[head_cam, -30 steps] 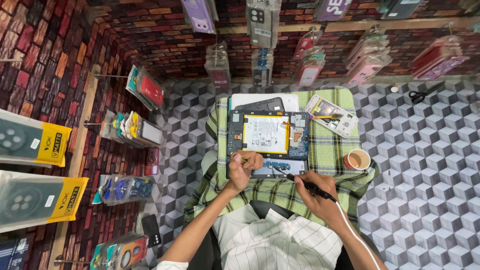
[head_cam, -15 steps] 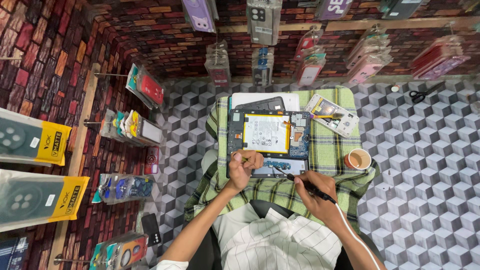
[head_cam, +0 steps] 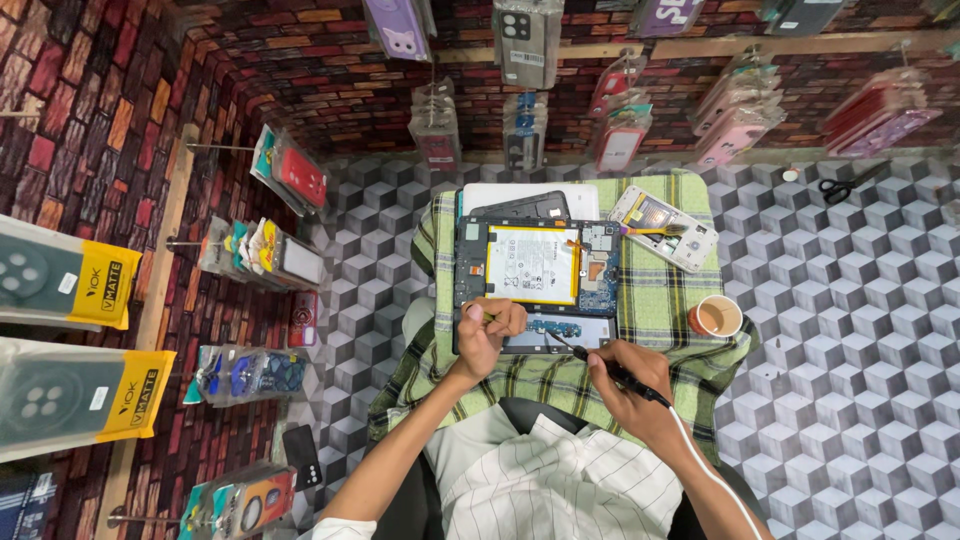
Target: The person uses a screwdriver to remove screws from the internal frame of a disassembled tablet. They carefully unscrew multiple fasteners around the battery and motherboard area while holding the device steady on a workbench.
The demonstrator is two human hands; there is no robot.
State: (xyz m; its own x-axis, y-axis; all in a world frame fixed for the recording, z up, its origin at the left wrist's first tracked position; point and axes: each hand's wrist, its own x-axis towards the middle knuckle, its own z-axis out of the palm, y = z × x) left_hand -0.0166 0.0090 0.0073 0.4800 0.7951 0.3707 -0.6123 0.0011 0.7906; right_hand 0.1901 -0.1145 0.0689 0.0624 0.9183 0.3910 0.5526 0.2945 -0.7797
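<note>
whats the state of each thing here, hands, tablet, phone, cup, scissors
left hand: resting on the opened tablet's lower left corner, pinching something small
right hand: gripping a thin black tool, tip at the tablet's lower edge
tablet: back cover off, white battery and boards exposed, flat on the green checked cloth
phone: back off, insides showing
cup: upright, holding a brown drink
scissors: lying on the surface, blades shut
</note>
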